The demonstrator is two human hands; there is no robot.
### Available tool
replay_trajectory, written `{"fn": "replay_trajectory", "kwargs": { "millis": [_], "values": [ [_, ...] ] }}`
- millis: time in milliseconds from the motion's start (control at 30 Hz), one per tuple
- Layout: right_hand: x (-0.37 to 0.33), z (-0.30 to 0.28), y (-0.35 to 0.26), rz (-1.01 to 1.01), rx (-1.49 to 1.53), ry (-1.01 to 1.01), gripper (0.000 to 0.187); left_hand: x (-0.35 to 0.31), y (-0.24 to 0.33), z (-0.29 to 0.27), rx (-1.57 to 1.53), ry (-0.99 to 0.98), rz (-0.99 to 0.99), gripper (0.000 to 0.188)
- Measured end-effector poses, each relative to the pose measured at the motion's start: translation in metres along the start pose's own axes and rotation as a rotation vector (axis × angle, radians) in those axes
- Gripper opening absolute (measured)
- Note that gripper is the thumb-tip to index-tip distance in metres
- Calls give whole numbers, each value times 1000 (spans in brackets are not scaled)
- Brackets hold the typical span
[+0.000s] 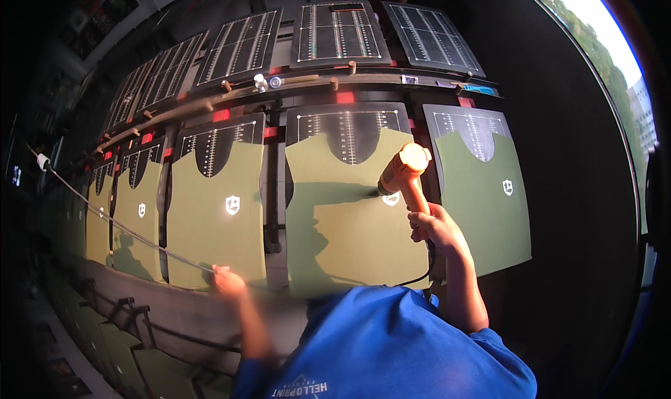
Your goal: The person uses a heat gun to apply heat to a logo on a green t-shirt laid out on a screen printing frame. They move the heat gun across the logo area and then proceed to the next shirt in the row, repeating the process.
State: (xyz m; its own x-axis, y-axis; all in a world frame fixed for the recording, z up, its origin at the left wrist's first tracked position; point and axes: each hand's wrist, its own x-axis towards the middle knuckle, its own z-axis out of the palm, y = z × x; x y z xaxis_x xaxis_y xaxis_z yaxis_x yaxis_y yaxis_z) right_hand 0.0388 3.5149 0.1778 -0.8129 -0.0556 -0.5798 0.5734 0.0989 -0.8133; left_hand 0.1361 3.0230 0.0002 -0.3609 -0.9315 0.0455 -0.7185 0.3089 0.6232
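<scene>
My right hand [439, 228] is wrapped round the handle of an orange heat gun [412, 163]. Its dark nozzle points down and left over the white shield print of the green shirt panel [349, 238] in front of me, partly covering that print. A gap between nozzle and cloth cannot be judged. To the left, my left hand [228, 281] is closed on a grey cable [129, 230], which runs taut up and left to a white connector [43, 162]. That hand is near the lower edge of another green panel [213, 224] with a white shield print.
Green panels lie on black boards with white ruled marks, including one on the right [482, 203]. Behind them runs a rail [307, 84] with wooden pegs, then another row of ruled boards [433, 39]. A phone [347, 8] lies on one. More green panels [115, 343] hang lower left.
</scene>
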Motion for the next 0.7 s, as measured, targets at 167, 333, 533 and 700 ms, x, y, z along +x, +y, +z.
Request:
{"fn": "replay_trajectory", "kwargs": {
  "millis": [167, 333, 533, 700],
  "values": [
    [-5, 0, -1, 22, 12, 33, 23, 0, 1, -2, 81, -29, -23, 58],
    [-16, 6, 2, 21, -28, 72, 28, -1, 5, 0, 84, -17, -38, 57],
    [-23, 2, -3, 41, -17, -12, 29, 3, -3, 5, 104, 32, -1, 56],
    [-24, 7, 4, 48, -62, 30, 28, -1, 2, 2, 94, 29, 18, 55]
  ]
}}
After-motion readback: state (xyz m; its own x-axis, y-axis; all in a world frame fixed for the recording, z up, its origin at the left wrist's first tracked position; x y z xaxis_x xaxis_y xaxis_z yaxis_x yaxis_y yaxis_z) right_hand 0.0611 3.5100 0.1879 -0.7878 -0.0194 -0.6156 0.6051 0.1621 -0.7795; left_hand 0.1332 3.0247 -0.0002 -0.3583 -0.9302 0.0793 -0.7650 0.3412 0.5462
